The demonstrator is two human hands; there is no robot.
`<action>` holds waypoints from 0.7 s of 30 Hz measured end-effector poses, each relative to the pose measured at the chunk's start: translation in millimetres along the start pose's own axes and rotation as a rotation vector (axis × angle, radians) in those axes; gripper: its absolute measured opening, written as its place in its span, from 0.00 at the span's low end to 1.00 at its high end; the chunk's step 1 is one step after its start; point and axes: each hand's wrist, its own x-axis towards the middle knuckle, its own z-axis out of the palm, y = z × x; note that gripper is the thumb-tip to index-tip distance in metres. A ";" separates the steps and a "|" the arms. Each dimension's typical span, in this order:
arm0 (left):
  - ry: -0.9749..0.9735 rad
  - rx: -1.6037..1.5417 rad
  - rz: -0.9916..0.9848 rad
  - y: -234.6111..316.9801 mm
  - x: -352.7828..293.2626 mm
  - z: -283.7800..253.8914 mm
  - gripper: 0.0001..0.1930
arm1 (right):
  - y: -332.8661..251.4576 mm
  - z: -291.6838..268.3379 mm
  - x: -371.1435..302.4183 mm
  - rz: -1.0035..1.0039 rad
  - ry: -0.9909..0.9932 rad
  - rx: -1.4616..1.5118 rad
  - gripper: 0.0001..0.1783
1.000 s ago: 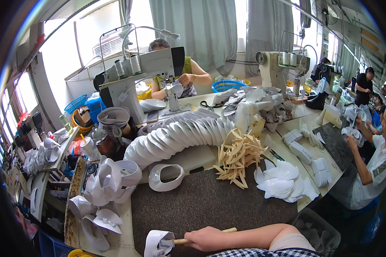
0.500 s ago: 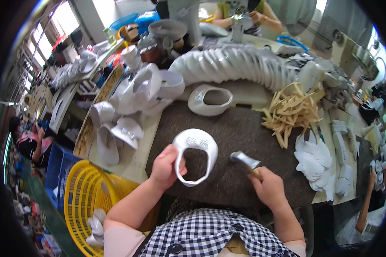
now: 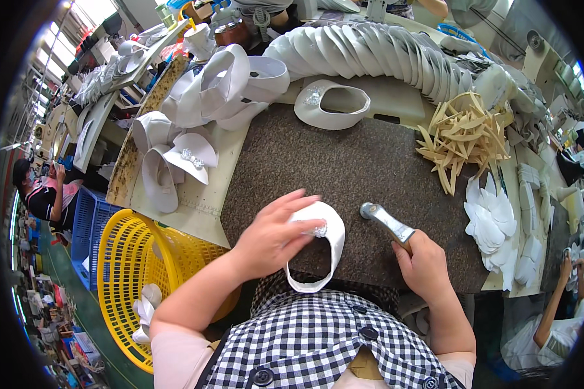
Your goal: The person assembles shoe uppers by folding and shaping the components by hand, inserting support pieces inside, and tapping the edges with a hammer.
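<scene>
A white shoe upper (image 3: pixel 336 241) with a ring-like opening lies at the near edge of the dark work surface (image 3: pixel 285 159). Over its broad part my left hand (image 3: pixel 269 232) is spread open, fingers stretched, with a fingertip at a shiny, sparkling ornament (image 3: pixel 320 230). My right hand (image 3: pixel 424 262) is closed round the handle of a metal-headed hammer (image 3: pixel 390 223), its head resting on or just above the surface. Another white upper (image 3: pixel 315 117) with a similar ornament sits farther back.
A long curved row of white uppers (image 3: pixel 363 55) runs along the back. Tan curved strips (image 3: pixel 464 136) and white flat pieces (image 3: pixel 490 217) lie to the right. More white uppers (image 3: pixel 224 81) crowd the left, above a yellow basket (image 3: pixel 120 259). Other people work at both sides.
My left hand has gone from gripping the upper's side to lying spread over it. The upper has turned and come lower, its ornament now showing. The hammer stays in my right hand.
</scene>
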 end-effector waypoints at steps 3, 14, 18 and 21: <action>-0.079 0.029 0.234 -4.9 10.4 16.2 0.14 | -1.5 3.8 0.1 -0.039 0.036 -0.046 0.09; 0.064 -0.085 -0.224 -21.5 -31.0 15.0 0.04 | -49.3 8.6 28.2 -0.195 -0.096 0.112 0.09; 0.139 -0.161 -0.207 -27.1 -40.8 22.5 0.06 | -66.9 14.7 40.7 -0.275 -0.369 -0.067 0.11; 0.175 -0.181 -0.210 -28.2 -46.4 29.1 0.08 | -73.7 16.0 44.2 -0.268 -0.439 -0.130 0.11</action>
